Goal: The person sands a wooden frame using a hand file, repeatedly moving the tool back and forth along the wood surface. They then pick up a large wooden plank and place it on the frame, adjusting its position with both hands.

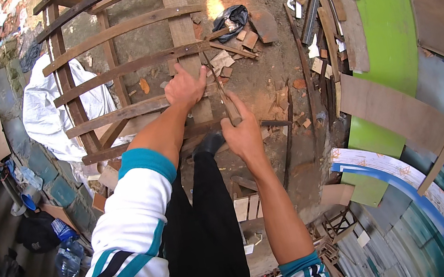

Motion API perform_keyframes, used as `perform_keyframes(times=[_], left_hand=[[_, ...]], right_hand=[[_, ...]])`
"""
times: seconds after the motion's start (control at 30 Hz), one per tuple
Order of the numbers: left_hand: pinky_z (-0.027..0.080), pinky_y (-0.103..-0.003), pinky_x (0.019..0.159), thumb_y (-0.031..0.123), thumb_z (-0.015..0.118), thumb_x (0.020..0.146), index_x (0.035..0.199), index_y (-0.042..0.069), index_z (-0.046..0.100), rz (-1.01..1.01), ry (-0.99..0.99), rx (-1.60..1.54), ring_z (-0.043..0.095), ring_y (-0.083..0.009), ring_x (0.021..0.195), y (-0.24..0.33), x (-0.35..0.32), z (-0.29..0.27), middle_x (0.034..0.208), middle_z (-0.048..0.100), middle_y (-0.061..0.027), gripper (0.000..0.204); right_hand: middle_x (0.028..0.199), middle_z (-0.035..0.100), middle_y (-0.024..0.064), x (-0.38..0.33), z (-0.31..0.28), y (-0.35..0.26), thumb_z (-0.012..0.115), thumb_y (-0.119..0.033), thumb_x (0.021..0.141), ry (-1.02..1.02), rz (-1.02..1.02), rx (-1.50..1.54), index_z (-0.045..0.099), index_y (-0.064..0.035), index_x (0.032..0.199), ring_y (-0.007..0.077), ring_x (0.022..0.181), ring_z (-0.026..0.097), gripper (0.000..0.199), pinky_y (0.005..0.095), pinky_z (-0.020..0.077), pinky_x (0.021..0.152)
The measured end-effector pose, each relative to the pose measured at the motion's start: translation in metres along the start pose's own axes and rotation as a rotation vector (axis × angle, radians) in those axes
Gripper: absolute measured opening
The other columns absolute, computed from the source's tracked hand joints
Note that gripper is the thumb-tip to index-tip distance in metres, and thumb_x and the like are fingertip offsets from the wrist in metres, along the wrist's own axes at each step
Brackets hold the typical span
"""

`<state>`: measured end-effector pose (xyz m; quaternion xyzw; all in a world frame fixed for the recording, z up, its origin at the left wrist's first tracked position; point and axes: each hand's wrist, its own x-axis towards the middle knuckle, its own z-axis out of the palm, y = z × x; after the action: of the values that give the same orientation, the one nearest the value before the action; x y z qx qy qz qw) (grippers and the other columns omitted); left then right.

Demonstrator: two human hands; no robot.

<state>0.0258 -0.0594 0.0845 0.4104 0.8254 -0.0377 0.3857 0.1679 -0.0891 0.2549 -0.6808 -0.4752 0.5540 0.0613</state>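
A wooden frame of brown slats (121, 70) stands upright in front of me. My left hand (184, 87) grips its wide upright plank (179, 21) where a cross slat meets it. My right hand (241, 132) is closed around the wooden handle of a thin long tool (220, 88) whose narrow metal end points up along the plank's right edge, close beside my left hand. My foot in a dark shoe (209, 142) rests against the frame's lower slat.
Wood offcuts and chips (231, 56) litter the dirt ground. Boards and a green panel (385, 20) lean at right. A white sheet (47, 110) lies left of the frame, with plastic bottles (68, 257) and a dark bag (233, 18) nearby.
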Motion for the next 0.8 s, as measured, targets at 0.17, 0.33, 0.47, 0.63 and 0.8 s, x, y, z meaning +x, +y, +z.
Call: perform_keyframes(times=[0.17, 0.33, 0.47, 0.63, 0.8], left_hand=[[0.055, -0.05, 0.081, 0.067, 0.046, 0.095, 0.131, -0.011, 0.042, -0.003, 0.011, -0.021, 0.071, -0.0441, 0.091, -0.005, 0.005, -0.004, 0.094, 0.072, -0.0287, 0.086], [0.056, -0.051, 0.08, 0.067, 0.047, 0.095, 0.128, -0.01, 0.043, -0.016, 0.012, -0.018, 0.071, -0.0444, 0.091, -0.004, 0.001, -0.005, 0.094, 0.071, -0.0287, 0.083], [0.056, -0.05, 0.08, 0.067, 0.046, 0.095, 0.125, -0.009, 0.044, -0.006, -0.031, -0.006, 0.071, -0.0442, 0.09, -0.002, -0.01, 0.006, 0.093, 0.071, -0.0286, 0.081], [0.056, -0.05, 0.081, 0.067, 0.047, 0.095, 0.126, -0.01, 0.044, -0.003, -0.017, -0.026, 0.072, -0.0435, 0.09, 0.003, -0.005, -0.007, 0.091, 0.072, -0.0285, 0.082], [0.055, -0.051, 0.081, 0.066, 0.048, 0.095, 0.126, -0.01, 0.044, 0.004, 0.026, -0.042, 0.071, -0.0452, 0.09, -0.006, -0.004, -0.001, 0.091, 0.071, -0.0286, 0.082]], right_hand=[[0.138, 0.06, 0.0263, -0.045, -0.013, -0.004, 0.056, -0.001, 0.086, -0.001, -0.109, -0.003, 0.045, -0.0053, 0.151, 0.0379, 0.127, 0.06, 0.066, 0.0387, 0.0457, 0.105], [0.14, 0.059, 0.0265, -0.13, -0.044, -0.017, 0.055, 0.001, 0.085, -0.023, -0.095, 0.027, 0.044, -0.0084, 0.152, 0.0329, 0.126, 0.062, 0.068, 0.0367, 0.0482, 0.101], [0.137, 0.061, 0.0258, -0.007, 0.004, 0.012, 0.053, 0.001, 0.087, -0.011, 0.047, 0.07, 0.05, -0.0146, 0.15, 0.0262, 0.124, 0.062, 0.065, 0.0355, 0.0467, 0.101], [0.14, 0.06, 0.0215, 0.018, 0.017, 0.036, 0.053, 0.0, 0.087, 0.049, -0.099, -0.001, 0.048, -0.013, 0.151, 0.025, 0.11, 0.066, 0.065, 0.0339, 0.0509, 0.093], [0.143, 0.058, 0.0191, -0.138, -0.022, 0.013, 0.049, 0.004, 0.088, 0.047, -0.071, 0.093, 0.046, -0.0012, 0.15, 0.0238, 0.128, 0.058, 0.062, 0.0335, 0.0457, 0.104]])
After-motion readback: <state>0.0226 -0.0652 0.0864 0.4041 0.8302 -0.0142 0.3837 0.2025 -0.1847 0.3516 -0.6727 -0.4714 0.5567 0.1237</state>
